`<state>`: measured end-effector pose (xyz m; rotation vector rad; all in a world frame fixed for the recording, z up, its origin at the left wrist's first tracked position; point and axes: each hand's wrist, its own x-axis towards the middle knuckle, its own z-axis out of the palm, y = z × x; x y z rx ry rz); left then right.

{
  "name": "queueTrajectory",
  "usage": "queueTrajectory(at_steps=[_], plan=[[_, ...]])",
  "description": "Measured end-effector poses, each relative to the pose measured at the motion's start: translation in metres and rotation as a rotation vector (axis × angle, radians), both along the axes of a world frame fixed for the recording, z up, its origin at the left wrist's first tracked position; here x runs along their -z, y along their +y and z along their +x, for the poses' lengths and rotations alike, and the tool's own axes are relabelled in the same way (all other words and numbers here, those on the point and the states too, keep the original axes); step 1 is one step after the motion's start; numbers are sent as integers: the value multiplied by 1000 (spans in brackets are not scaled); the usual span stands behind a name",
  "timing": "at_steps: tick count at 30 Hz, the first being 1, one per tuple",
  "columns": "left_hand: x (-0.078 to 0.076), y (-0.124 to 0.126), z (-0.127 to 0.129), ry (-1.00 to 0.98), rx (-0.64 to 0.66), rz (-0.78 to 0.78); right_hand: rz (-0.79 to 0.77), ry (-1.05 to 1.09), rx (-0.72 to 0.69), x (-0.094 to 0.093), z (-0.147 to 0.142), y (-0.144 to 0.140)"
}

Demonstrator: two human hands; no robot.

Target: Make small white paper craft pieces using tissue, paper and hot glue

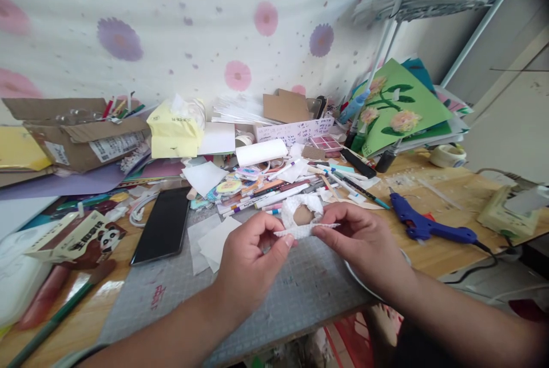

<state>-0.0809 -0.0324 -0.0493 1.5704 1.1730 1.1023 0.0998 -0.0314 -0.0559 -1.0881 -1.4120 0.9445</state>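
In front of me, over the grey cutting mat (171, 294), both hands hold a piece of embossed white tissue paper (293, 204). Its edges are crumpled around a round brown middle (303, 215) that looks like cardboard. The thumb and fingers of my left hand (249, 259) pinch the near left edge. On the near right edge, my right hand (364, 242) grips a strip of the same tissue between thumb and fingertips. Loose white paper sheets (214, 242) lie on the mat to the left of my left hand. A blue glue gun (429, 222) rests on the wooden table right of my right hand.
Markers (283, 195) and paper scraps pile up behind my hands, with a white paper roll (261, 153) beyond. A black phone (162, 225) lies at left, near a panda-printed box (81, 239). Further back are a cardboard box (81, 134) and green flower card (398, 108). A tape roll (447, 155) sits right.
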Motion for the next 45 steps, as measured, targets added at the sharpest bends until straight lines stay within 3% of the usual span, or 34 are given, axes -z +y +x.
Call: queueTrajectory(at_steps=[7, 10, 14, 18, 26, 33, 36, 39, 40, 43, 45], plan=[[3, 1, 5, -262, 3, -100, -74, 88, 50, -1, -7, 1], [6, 1, 8, -394, 69, -209, -124, 178, 40, -1, -10, 2], [9, 2, 11, -383, 132, -311, -153, 245, 28, 0, -14, 1], [9, 2, 10, -372, 70, -304, -148, 209, 17, -1, -18, -1], [9, 4, 8, -442, 58, -264, -24, -26, 11, 3, -17, -4], [9, 10, 7, -609, 40, -349, 246, -290, -112, 7, -2, -10], [8, 13, 7, -668, 24, -365, 419, -472, -89, -6, 21, -7], [7, 16, 6, -699, 16, -361, 553, -717, 60, -14, 75, 5], [7, 16, 5, -704, 15, -358, 513, -831, 105, -12, 101, 10], [8, 17, 4, -718, 9, -344, 182, -1119, 256, 8, 189, 17], [8, 17, 4, -729, 1, -340, 9, -1227, 236, 30, 239, 17]])
